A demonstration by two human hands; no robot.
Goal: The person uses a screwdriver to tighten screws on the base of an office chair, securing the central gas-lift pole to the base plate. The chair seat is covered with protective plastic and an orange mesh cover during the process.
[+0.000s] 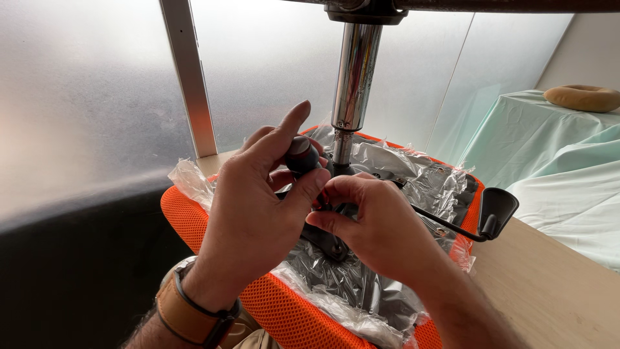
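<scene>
Screwdriver handle (301,156), dark and rounded, sits just above frame centre, gripped in my left hand (255,213) with thumb and fingers wrapped round it. My right hand (374,223), just right of centre, pinches low on the tool's shaft, fingertips nearly touching the left thumb. Beneath both lies the orange mesh seat (194,223) in clear plastic wrap (361,291). Beyond them, a chrome column (354,71) rises to the top edge; a black lever (494,213) juts right.

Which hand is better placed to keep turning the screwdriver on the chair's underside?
Probably the left hand: it already wraps the screwdriver handle from above. The right hand sits lower, fingers pinched near the shaft at the black mechanism plate, so it seems better suited to steadying.
</scene>
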